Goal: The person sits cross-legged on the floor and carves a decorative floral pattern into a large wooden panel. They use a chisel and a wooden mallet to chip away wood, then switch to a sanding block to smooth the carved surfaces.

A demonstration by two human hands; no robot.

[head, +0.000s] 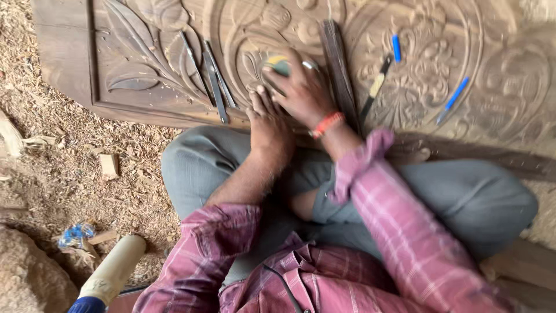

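A person sits cross-legged on a sawdust floor (69, 179). The left hand (267, 130) lies flat, fingers spread, on the carved wooden panel (463, 87). The right hand (301, 87), grip pinching a small yellow-green pad (279, 64), appears mid-sanding; chisels (214, 75) lie beyond.

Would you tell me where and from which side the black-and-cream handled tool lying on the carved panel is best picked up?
Probably by its cream middle section, coming from above. The black-and-cream tool lies flat and slanted on the carved panel, free of the right hand and the blue pen, so a pinch across its narrow width looks unobstructed. Its far end is blurred, so I would avoid the tips.
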